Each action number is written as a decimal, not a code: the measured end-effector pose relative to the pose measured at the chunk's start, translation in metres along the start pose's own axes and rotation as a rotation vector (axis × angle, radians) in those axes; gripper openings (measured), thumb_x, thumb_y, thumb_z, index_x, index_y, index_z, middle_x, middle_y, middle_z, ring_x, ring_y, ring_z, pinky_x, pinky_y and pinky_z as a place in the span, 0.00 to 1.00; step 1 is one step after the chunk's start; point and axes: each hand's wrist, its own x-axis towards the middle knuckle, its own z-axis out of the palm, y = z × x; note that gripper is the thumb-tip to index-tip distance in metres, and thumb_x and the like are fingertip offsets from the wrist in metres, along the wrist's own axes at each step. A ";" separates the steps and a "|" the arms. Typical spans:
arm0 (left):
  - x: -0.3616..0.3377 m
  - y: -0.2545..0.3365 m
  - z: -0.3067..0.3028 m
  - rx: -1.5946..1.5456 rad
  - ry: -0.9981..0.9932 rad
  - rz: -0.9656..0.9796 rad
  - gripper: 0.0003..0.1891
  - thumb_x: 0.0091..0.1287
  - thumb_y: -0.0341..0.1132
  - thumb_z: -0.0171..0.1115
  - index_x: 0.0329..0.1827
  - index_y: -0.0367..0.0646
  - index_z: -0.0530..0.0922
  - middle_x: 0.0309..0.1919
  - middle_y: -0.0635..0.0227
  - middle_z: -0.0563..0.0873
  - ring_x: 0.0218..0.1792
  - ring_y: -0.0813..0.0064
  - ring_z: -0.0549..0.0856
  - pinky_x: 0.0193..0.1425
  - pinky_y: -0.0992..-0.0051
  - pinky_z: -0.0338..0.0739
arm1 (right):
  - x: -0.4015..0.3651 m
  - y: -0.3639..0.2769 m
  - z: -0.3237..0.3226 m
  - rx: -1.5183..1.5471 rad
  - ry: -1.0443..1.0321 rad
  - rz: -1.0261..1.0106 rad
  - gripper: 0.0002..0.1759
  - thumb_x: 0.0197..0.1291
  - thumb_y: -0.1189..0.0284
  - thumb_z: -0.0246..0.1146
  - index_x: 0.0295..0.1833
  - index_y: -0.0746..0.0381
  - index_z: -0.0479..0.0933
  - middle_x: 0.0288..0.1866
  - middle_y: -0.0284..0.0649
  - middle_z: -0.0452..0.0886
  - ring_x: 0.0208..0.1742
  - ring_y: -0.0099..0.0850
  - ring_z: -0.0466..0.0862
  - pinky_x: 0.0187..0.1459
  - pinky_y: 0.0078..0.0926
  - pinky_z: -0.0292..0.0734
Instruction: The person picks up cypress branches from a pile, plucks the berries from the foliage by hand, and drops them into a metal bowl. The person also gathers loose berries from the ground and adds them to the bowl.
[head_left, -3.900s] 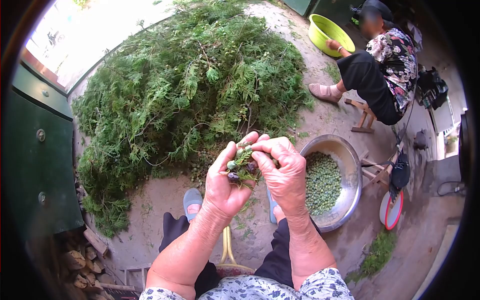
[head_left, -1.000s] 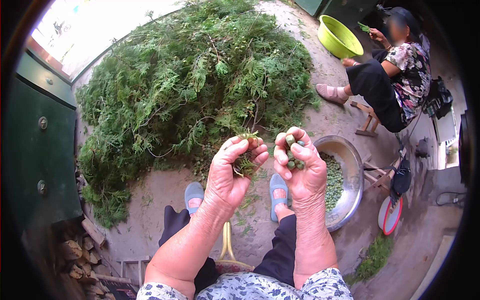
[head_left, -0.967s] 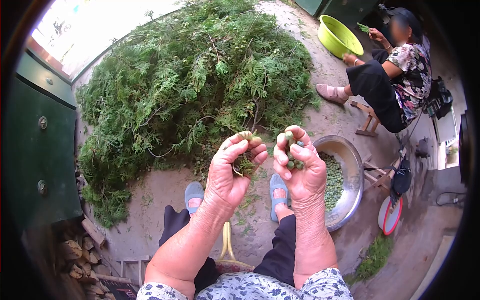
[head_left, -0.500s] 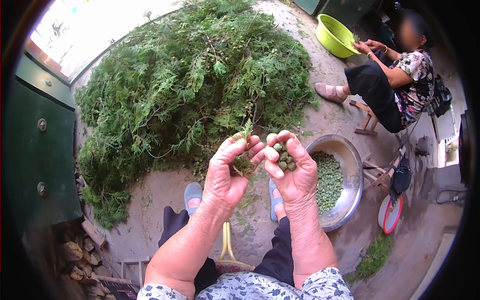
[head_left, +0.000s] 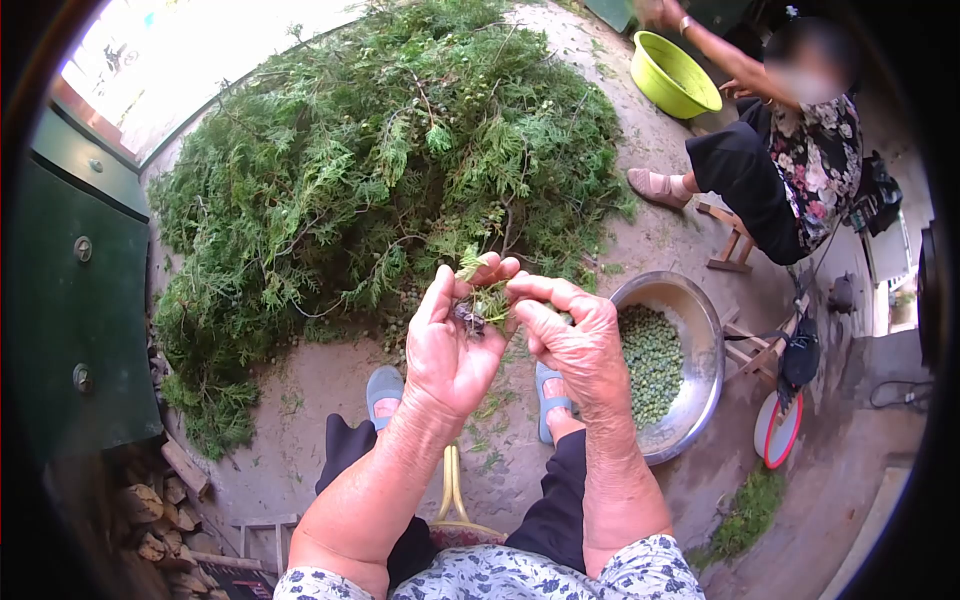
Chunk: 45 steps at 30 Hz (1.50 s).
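Observation:
My left hand (head_left: 450,350) holds a small green conifer sprig (head_left: 488,303) between curled fingers and thumb, with a dark brownish bit at its base. My right hand (head_left: 577,335) meets it from the right, thumb and forefinger pinched at the sprig's edge. A little green of the round cones (head_left: 567,318) shows inside the right hand; the rest are hidden by its fingers. Just right of that hand, a steel basin (head_left: 708,385) on the floor holds many small green cones (head_left: 652,365).
A big heap of conifer branches (head_left: 390,170) lies ahead. Beyond it to the right, another person (head_left: 800,170) sits on a wooden stool (head_left: 735,245) beside a yellow-green basin (head_left: 690,100). Firewood (head_left: 150,505) is stacked at lower left, near a green cabinet (head_left: 75,310). A red-rimmed sieve-like object (head_left: 780,430) stands at right.
My right hand has turned over, hiding the cones that showed in its palm, and its fingertips have moved onto the sprig. The other person has swung an arm up and away from the yellow-green basin.

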 end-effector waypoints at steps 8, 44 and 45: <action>0.000 -0.002 0.007 0.039 -0.053 -0.003 0.25 0.75 0.46 0.39 0.61 0.31 0.66 0.61 0.47 0.71 0.65 0.54 0.68 0.72 0.58 0.60 | 0.001 0.004 0.011 -0.429 0.185 -0.514 0.07 0.53 0.81 0.65 0.39 0.64 0.82 0.30 0.35 0.79 0.28 0.23 0.77 0.32 0.20 0.72; -0.003 -0.007 0.000 0.201 0.042 -0.082 0.21 0.74 0.42 0.45 0.60 0.34 0.71 0.53 0.59 0.78 0.53 0.67 0.77 0.62 0.62 0.71 | 0.004 -0.003 -0.006 0.288 0.047 0.167 0.06 0.62 0.76 0.61 0.43 0.66 0.78 0.29 0.31 0.78 0.20 0.11 0.70 0.19 0.08 0.61; -0.004 -0.007 0.001 0.201 0.051 -0.083 0.21 0.74 0.42 0.45 0.60 0.35 0.71 0.52 0.61 0.79 0.52 0.69 0.78 0.61 0.65 0.72 | 0.004 -0.002 -0.006 0.262 0.041 0.154 0.07 0.63 0.75 0.60 0.44 0.66 0.78 0.29 0.32 0.78 0.21 0.11 0.71 0.20 0.08 0.62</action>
